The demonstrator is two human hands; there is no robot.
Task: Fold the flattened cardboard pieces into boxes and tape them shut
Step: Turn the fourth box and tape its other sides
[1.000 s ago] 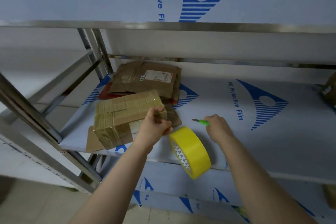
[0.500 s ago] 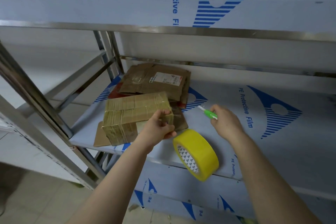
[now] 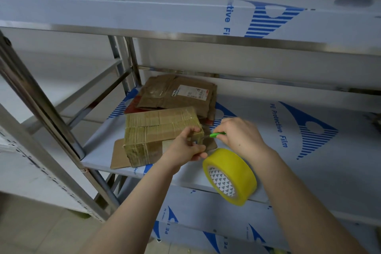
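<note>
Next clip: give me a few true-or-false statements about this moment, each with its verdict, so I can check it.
1. The left hand grips the near right corner of the taped box. True.
2. The yellow tape roll lies flat on the top shelf. False: it stands on edge on the middle shelf, near the front edge.
3. The right hand holds a green-handled tool. True.
4. The flattened cardboard lies in front of the taped box. False: it lies behind the box.

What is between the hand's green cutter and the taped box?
Nothing visible. The right hand aims the green cutter at the taped box corner the left hand grips; the yellow tape roll sits aside.
</note>
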